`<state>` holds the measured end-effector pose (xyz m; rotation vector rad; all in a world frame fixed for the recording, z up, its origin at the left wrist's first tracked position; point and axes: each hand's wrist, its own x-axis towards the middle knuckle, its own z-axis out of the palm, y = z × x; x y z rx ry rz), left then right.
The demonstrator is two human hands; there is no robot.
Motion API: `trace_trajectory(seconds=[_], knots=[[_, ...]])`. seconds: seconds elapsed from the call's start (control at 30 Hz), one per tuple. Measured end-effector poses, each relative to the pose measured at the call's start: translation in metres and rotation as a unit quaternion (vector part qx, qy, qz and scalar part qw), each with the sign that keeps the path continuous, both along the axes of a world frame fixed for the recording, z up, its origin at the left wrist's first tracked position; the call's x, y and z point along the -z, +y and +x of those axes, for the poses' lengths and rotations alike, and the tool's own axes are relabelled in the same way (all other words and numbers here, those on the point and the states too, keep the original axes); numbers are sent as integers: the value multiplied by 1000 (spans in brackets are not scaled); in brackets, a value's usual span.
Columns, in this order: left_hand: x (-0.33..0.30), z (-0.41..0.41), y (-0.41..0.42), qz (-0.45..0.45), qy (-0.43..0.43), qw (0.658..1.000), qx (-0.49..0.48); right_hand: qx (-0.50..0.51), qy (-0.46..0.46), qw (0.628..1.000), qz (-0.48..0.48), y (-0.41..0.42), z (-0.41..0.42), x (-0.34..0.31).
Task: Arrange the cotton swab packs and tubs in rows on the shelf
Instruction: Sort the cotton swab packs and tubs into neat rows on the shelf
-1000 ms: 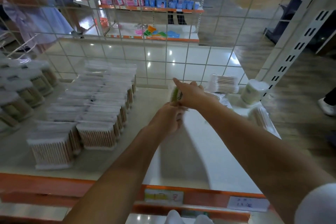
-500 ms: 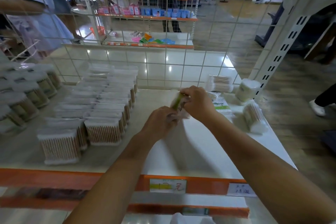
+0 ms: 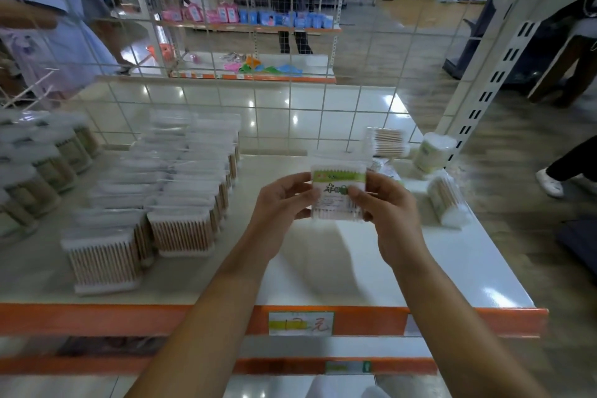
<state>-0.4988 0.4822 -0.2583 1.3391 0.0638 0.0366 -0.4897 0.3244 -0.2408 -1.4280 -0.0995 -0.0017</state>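
Orange shelf edge (image 3: 193, 320) nearest, price tag (image 3: 300, 323) on it. Left hand (image 3: 277, 207) and right hand (image 3: 387, 213) pinch swab pack (image 3: 337, 194) by its sides, held upright above white shelf (image 3: 355, 268). Rows of packs (image 3: 181, 191) left. Tubs (image 3: 434, 150) and loose packs far right by wire grid (image 3: 290, 107).

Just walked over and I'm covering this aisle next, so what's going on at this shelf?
A person is stocking cotton swabs. Both hands, the left hand and right hand, hold one green-labelled swab pack up over the bare white part of the shelf. Clear boxes of swabs already stand in rows on the left. A few packs and a round tub lie loose at the back right, not yet lined up.
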Motion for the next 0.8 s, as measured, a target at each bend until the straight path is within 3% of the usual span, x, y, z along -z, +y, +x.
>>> trace_trajectory(seconds=[0.3,0.6,0.8], knots=[[-1,-15,0,4,5,999,41,20,-2,999,36,4,-8,2],[-7,-28,0,33,-31,999,25,96,-79,985,-123,7,-14,12],[-17,-37,-4,149,-88,985,-24,81,-96,978,-165,15,-21,5]])
